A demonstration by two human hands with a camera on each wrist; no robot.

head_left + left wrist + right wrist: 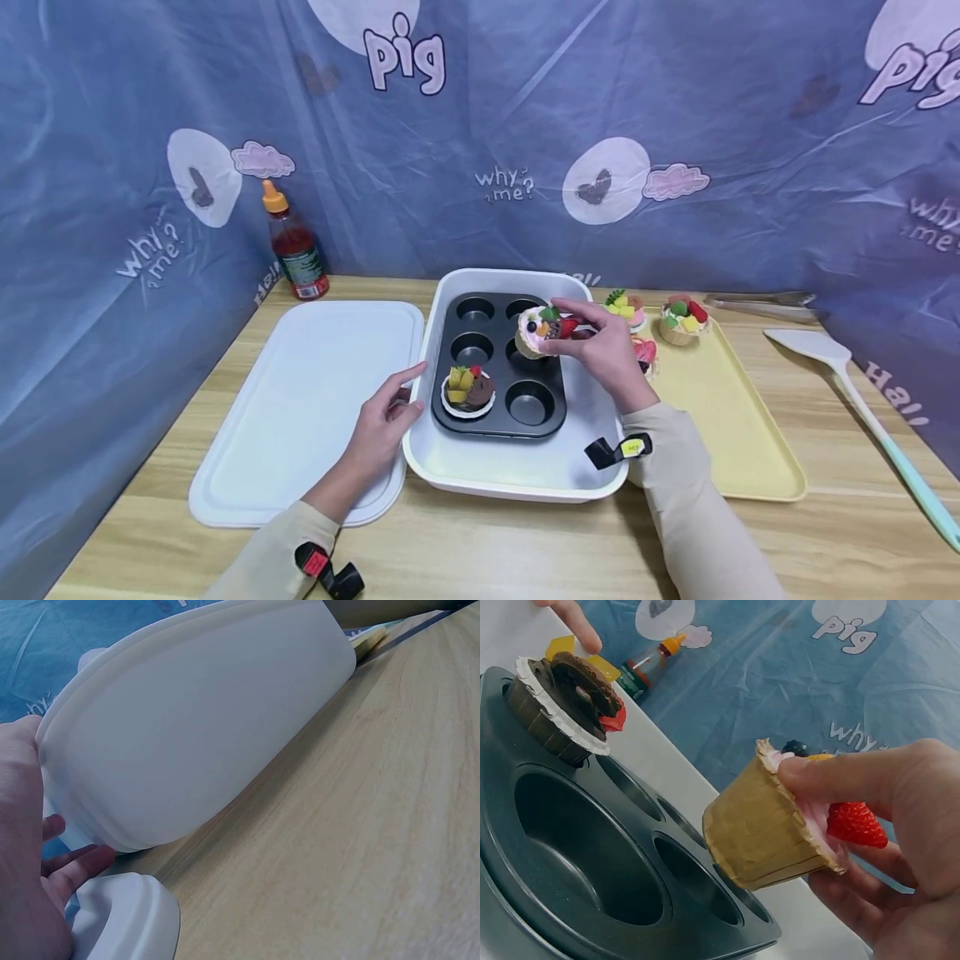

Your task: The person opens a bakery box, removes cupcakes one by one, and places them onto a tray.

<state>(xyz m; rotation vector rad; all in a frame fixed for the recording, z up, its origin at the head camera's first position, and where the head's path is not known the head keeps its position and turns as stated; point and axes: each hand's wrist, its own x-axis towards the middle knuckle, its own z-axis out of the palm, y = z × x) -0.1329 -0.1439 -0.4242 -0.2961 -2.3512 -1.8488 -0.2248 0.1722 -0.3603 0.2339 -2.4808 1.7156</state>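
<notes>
My right hand (596, 346) pinches a cupcake (769, 825) in a tan paper cup between thumb and fingers. Pink cream, a blueberry, a strawberry and a green leaf top it. The cupcake is tilted over the right side of a dark muffin tin (498, 423). Another cupcake (467, 392), with chocolate and yellow fruit in a white-edged dark cup, sits in the tin's front-left hollow. The tin lies inside a white tub (510, 485). At the tub's left rim, my left hand (382, 425) rests with loosely bent fingers, its fingertips touching the side.
A white tray (315, 400) lies left of the tub. To the right, a yellow tray (738, 425) bears several cupcakes (681, 321). Tongs (761, 304) and a spatula (862, 392) lie at far right. A red sauce bottle (297, 250) stands at back left.
</notes>
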